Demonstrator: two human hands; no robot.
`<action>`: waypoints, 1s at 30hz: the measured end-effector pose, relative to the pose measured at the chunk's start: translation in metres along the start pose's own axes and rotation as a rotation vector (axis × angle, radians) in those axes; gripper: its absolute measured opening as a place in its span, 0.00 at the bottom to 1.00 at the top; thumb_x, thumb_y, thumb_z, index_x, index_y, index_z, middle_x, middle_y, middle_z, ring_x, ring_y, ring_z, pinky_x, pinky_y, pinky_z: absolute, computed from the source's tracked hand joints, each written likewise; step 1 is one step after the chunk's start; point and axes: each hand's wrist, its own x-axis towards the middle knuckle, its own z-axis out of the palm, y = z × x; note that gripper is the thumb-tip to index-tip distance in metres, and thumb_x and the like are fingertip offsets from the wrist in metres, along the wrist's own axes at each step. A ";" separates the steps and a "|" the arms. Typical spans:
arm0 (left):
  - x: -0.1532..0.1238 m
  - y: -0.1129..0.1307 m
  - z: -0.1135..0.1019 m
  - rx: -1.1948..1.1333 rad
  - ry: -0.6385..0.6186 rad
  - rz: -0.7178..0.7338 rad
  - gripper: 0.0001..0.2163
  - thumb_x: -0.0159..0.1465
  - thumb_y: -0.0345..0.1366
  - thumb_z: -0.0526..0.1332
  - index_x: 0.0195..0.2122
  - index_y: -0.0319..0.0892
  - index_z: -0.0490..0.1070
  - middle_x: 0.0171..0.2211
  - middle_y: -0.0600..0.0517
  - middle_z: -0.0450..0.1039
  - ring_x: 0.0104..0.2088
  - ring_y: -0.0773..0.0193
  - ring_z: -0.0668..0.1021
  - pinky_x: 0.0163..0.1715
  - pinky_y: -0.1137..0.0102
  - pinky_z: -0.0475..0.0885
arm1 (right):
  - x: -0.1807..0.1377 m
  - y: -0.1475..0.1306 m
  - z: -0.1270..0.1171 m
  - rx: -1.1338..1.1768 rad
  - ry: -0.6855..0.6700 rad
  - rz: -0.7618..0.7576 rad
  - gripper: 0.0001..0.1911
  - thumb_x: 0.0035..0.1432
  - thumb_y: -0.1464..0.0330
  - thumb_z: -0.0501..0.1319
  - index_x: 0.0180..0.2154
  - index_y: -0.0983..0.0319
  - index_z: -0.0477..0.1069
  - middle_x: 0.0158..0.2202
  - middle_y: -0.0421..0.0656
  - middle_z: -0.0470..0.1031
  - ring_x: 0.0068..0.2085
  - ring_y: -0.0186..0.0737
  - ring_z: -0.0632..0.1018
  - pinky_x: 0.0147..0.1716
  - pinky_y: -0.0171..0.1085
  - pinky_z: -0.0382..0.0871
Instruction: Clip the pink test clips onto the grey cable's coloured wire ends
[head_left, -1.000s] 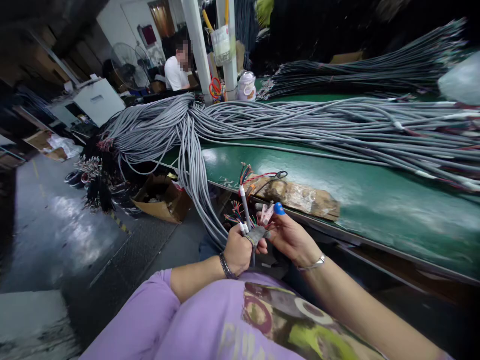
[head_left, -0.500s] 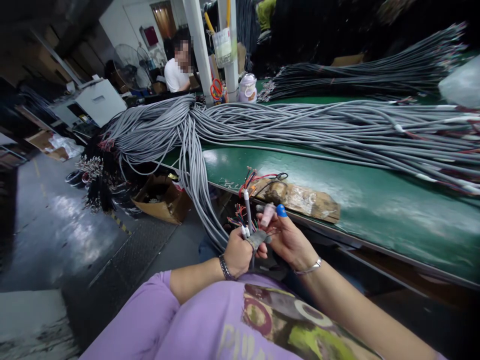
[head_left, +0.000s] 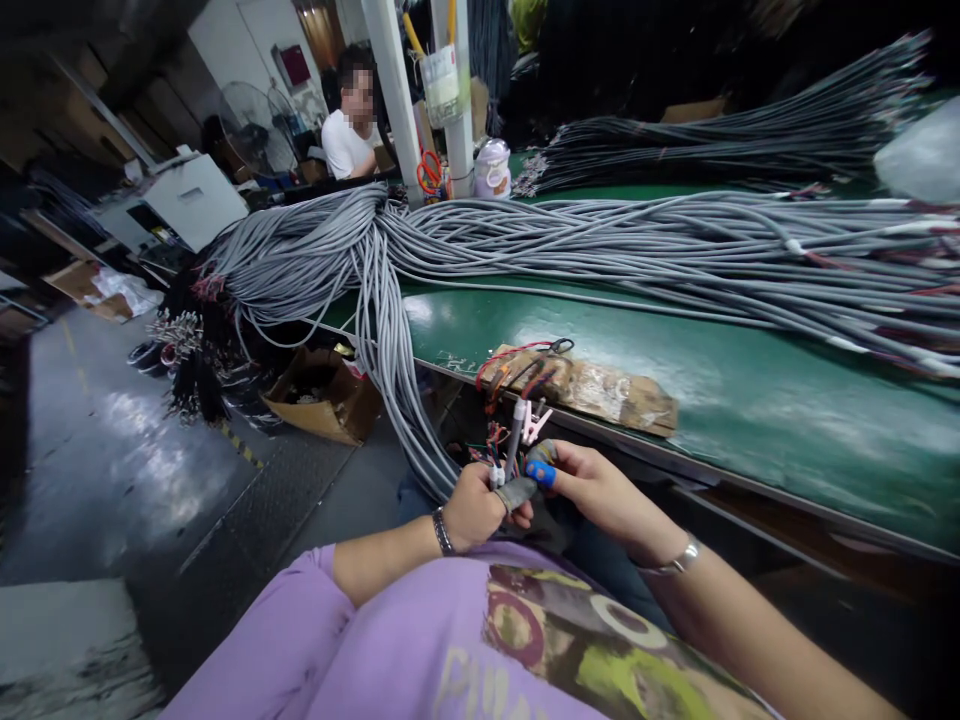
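the left hand (head_left: 474, 508), grey wrap (head_left: 516, 494) at its thumb, curls closed around smooth grey cables (head_left: 514, 452); one white-tipped end stands up from the fist. beside it, the right hand (head_left: 619, 500) brings its thumb, in a blue cover (head_left: 540, 473), and forefinger nearly together — whether on a wire cannot be told. the pink clip (head_left: 532, 430), in the right fingers half a second earlier, now sits just beyond both hands, suggesting attention passing to the thin, splayed coloured wires (head_left: 496, 437). farther off: a rough brown board (head_left: 649, 402) on a glossy green table (head_left: 750, 400) — then long, ropy grey bundles (head_left: 600, 240).
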 end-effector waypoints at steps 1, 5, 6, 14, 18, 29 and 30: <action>0.000 0.001 -0.001 0.016 -0.038 -0.015 0.24 0.48 0.56 0.69 0.23 0.37 0.70 0.18 0.50 0.72 0.18 0.67 0.74 0.20 0.73 0.69 | 0.001 -0.001 0.000 -0.017 -0.016 0.001 0.18 0.46 0.54 0.72 0.25 0.61 0.72 0.21 0.40 0.74 0.23 0.35 0.71 0.25 0.36 0.64; -0.001 0.001 -0.003 0.006 -0.006 -0.007 0.23 0.49 0.56 0.69 0.24 0.37 0.70 0.19 0.50 0.72 0.19 0.67 0.74 0.20 0.73 0.68 | 0.004 0.006 -0.005 -0.023 0.046 0.016 0.19 0.45 0.53 0.72 0.27 0.62 0.74 0.22 0.39 0.73 0.23 0.33 0.68 0.25 0.34 0.62; -0.001 0.000 -0.003 -0.013 0.028 0.002 0.23 0.50 0.56 0.68 0.25 0.37 0.71 0.20 0.50 0.73 0.19 0.67 0.74 0.21 0.73 0.68 | 0.005 0.008 -0.007 -0.012 0.071 0.020 0.20 0.45 0.53 0.72 0.27 0.62 0.75 0.22 0.39 0.72 0.23 0.32 0.67 0.24 0.34 0.61; 0.002 -0.004 -0.001 -0.054 0.085 0.044 0.22 0.51 0.55 0.68 0.25 0.37 0.70 0.19 0.51 0.72 0.18 0.68 0.74 0.20 0.74 0.69 | 0.002 0.006 0.004 0.096 0.095 0.020 0.16 0.45 0.56 0.73 0.27 0.61 0.74 0.22 0.39 0.72 0.23 0.33 0.68 0.23 0.35 0.63; 0.003 -0.006 -0.001 -0.064 0.116 0.033 0.23 0.51 0.56 0.68 0.26 0.37 0.70 0.19 0.51 0.73 0.18 0.67 0.74 0.20 0.74 0.69 | 0.002 0.003 0.014 0.147 0.114 0.003 0.15 0.45 0.57 0.73 0.25 0.59 0.72 0.19 0.38 0.70 0.21 0.34 0.67 0.22 0.36 0.64; 0.000 -0.003 0.000 -0.228 0.193 0.058 0.23 0.48 0.55 0.70 0.26 0.37 0.72 0.17 0.53 0.71 0.15 0.71 0.70 0.18 0.74 0.68 | 0.010 0.020 0.003 0.324 0.351 -0.007 0.13 0.46 0.61 0.72 0.23 0.60 0.72 0.20 0.36 0.66 0.22 0.32 0.64 0.24 0.33 0.65; -0.001 -0.001 0.001 -0.242 0.193 0.059 0.23 0.48 0.55 0.70 0.26 0.37 0.72 0.17 0.53 0.71 0.15 0.71 0.70 0.17 0.74 0.68 | 0.013 0.022 -0.001 0.378 0.353 0.007 0.13 0.47 0.59 0.71 0.25 0.60 0.73 0.22 0.38 0.68 0.23 0.33 0.66 0.25 0.34 0.67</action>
